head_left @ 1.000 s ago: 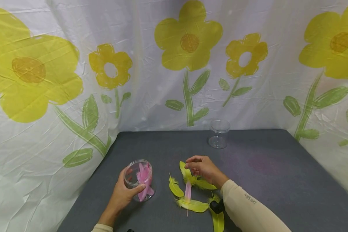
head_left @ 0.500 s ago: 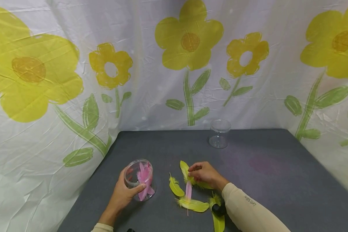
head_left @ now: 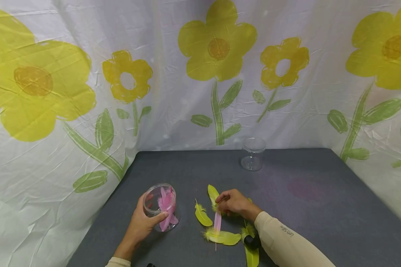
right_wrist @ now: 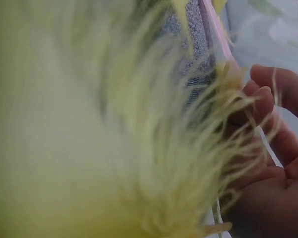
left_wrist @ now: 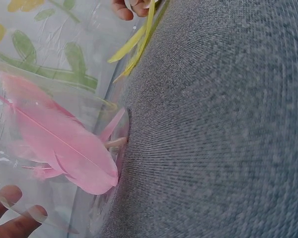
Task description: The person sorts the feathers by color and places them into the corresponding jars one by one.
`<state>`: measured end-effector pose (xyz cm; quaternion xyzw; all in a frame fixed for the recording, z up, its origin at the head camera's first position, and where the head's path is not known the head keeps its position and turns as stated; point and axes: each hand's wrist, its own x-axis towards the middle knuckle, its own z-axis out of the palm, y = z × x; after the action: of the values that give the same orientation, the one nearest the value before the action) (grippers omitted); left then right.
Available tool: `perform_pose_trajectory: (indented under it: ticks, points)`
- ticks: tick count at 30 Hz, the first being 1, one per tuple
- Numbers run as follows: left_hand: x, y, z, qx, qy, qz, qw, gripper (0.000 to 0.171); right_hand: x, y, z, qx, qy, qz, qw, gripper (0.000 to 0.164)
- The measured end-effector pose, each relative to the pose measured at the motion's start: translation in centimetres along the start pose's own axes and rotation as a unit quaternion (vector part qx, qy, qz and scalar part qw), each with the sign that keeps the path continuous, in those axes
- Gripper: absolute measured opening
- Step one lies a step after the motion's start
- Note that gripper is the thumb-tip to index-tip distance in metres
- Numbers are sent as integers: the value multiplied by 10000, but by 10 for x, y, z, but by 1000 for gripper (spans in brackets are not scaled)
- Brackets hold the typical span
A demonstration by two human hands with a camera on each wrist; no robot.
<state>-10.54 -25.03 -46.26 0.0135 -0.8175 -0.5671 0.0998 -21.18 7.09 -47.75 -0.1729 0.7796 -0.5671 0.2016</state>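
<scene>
Feather, yellow [head_left: 251, 256], lies closest to you on the dark counter [head_left: 194, 170], partly hidden by the black piece [head_left: 252, 241] at your right sleeve [head_left: 287, 237]. Just beyond it, a second yellow feather [head_left: 228, 238] lies crosswise, and the loose pink feather [head_left: 218, 220] crosses it, quill end toward you. Off to your left, your left grip [head_left: 142, 222] is wrapped round the near clear jar [head_left: 155, 200], which holds several pink feathers [head_left: 167, 207]. Between jar and loose pink feather sits a small curved yellow feather [head_left: 203, 216]. Your right grip [head_left: 236, 204] is bent down at the far end of the loose pink feather; you can't tell from either view whether it pinches anything. Past its fingers, an upright-pointing yellow feather [head_left: 212, 192] reaches away from you. Farther back stands another clear jar [head_left: 253, 159], then the white flowered curtain [head_left: 167, 92].
</scene>
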Motion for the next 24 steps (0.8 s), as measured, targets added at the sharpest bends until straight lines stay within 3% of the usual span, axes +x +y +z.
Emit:
perform_pose_trajectory:
  ticks: [8, 13, 24]
  points:
    - [-1, 2, 1, 86, 57, 18, 9999, 96, -1, 0, -1, 90, -15, -71, 9999, 19]
    - [-1, 3, 0, 67, 7, -8, 10000, 97, -1, -2, -2, 493, -25, -27, 9988, 19]
    - [0, 0, 0, 111, 13, -41, 9999, 98, -4, -8, -3, 968, -514, -35, 9940, 23]
